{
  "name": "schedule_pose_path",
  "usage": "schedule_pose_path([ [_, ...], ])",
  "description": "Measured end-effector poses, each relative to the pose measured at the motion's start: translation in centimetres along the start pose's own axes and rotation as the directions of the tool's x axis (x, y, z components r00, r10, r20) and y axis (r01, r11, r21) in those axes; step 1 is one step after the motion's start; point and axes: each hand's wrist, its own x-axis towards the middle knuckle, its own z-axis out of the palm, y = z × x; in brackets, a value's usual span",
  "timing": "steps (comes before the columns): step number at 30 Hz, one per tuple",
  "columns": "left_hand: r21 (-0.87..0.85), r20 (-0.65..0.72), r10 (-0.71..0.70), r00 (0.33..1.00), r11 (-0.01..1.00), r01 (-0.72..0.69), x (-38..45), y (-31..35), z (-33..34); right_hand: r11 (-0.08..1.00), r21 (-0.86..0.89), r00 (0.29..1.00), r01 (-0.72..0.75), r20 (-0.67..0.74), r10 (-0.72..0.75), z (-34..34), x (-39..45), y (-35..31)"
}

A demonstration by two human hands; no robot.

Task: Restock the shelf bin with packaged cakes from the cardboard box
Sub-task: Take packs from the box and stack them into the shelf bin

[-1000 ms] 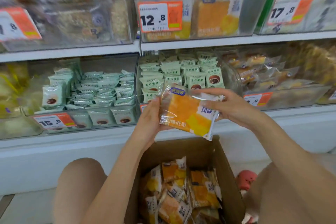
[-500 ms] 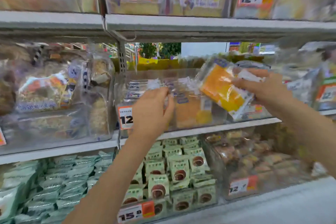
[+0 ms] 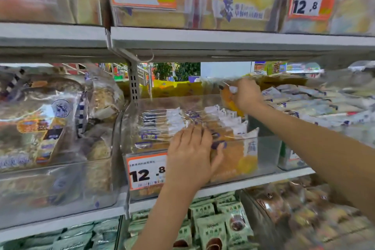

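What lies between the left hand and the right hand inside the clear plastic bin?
In the head view, a row of upright orange packaged cakes fills the clear bin between them.

Left hand flat, right hand pinching.

At centre we have the shelf bin on the middle shelf, with packaged cakes standing in rows inside it and a price tag on its front wall. Our left hand rests on the front cakes at 6 o'clock of the bin, while our right hand holds one cake over the back corner at 1 o'clock. A bread bin sits at 9 o'clock, the upper shelf at 12, and green packets lie below at 6.
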Motion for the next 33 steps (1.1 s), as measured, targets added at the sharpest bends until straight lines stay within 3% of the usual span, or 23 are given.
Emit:
schedule_pose_path([
  [7,-0.010,-0.055,0.002,0.998,1.000,-0.002,0.0,0.1,0.1,0.996,-0.012,0.994,-0.088,0.057,0.088,2.2,0.9,0.1],
  [11,-0.017,-0.048,-0.004,0.999,1.000,0.003,0.0,0.1,0.1,0.996,-0.065,0.998,-0.068,-0.012,0.068,1.1,1.3,1.0],
  [20,-0.037,-0.015,0.003,1.000,0.999,-0.004,0.1,0.0,-0.3,0.998,0.002,0.987,-0.067,0.149,0.066,2.3,1.1,1.2],
  [25,-0.029,0.006,0.012,1.000,1.000,-0.011,0.3,-0.1,-0.6,0.991,0.059,0.931,-0.122,0.353,0.093,3.0,0.6,1.6],
  [28,-0.022,0.031,0.003,1.000,1.000,-0.002,0.3,0.0,-0.8,0.996,0.053,0.908,-0.075,0.417,0.046,2.8,0.6,1.8],
  [31,-0.036,0.043,-0.008,0.999,0.999,0.009,0.4,0.1,-0.9,0.997,-0.058,0.965,0.054,0.260,-0.037,1.6,0.6,1.0],
  [33,-0.038,0.052,-0.009,0.999,0.999,0.011,0.3,0.1,-1.0,0.988,-0.040,0.971,0.149,0.193,-0.139,1.2,1.1,0.4],
])
